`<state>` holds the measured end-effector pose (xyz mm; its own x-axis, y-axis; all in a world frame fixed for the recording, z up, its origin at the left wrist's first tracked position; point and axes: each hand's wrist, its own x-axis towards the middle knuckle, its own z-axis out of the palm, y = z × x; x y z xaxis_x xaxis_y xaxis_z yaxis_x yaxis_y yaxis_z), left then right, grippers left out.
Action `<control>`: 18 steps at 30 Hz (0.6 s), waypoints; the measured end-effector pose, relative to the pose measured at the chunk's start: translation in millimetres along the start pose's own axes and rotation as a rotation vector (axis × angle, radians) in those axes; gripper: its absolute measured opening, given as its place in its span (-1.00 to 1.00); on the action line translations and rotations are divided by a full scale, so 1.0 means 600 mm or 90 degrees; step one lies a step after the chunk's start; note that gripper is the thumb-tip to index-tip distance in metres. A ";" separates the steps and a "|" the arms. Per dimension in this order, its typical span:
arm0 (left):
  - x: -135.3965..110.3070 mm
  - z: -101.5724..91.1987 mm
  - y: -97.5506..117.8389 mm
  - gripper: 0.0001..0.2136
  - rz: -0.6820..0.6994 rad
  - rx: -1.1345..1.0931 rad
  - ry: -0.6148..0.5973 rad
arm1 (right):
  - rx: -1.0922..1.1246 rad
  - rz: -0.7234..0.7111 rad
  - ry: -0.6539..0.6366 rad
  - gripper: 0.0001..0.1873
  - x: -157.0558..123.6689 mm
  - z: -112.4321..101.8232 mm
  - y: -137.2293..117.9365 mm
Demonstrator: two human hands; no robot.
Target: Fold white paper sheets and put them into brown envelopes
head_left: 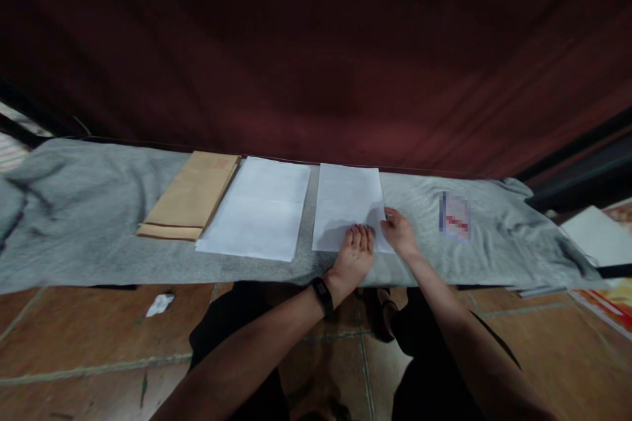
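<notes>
A single white sheet of paper point(345, 200) lies on the grey cloth point(89, 223) in front of me. My left hand point(354, 255), with a black band on its wrist, rests flat on the sheet's near edge, fingers stretched out. At the sheet's near right corner, my right hand point(399, 231) pinches the paper. To the left lies a stack of white sheets point(259, 207), and further left a pile of brown envelopes point(192, 197).
A small blurred card point(455, 216) sits on the cloth to the right. A dark red curtain point(316, 52) hangs behind the bench. A crumpled scrap point(160, 304) lies on the tiled floor. White and printed sheets point(597, 233) lie at the far right.
</notes>
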<state>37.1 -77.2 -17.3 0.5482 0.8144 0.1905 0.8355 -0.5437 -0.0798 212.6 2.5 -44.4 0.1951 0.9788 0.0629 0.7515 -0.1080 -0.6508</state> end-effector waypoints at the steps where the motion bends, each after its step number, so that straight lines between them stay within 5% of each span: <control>1: -0.002 0.000 -0.002 -0.55 0.002 0.009 0.003 | -0.006 -0.005 0.003 -0.49 -0.001 0.000 -0.001; 8: -0.011 0.001 -0.008 -0.56 -0.007 -0.023 -0.008 | -0.060 -0.040 0.018 -0.49 -0.016 -0.002 -0.009; 14: -0.021 0.007 -0.027 -0.60 -0.038 -0.069 0.003 | -0.086 -0.171 0.049 -0.49 -0.052 -0.007 -0.010; 18: -0.029 0.014 -0.062 -0.58 -0.074 -0.085 0.011 | -0.019 -0.294 -0.086 -0.50 -0.084 -0.013 -0.013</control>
<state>-3.3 -69.4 -26.0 0.4470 0.8700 0.2079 0.8798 -0.4696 0.0733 202.0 -47.2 -36.4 -0.2464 0.9390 0.2400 0.7587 0.3409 -0.5551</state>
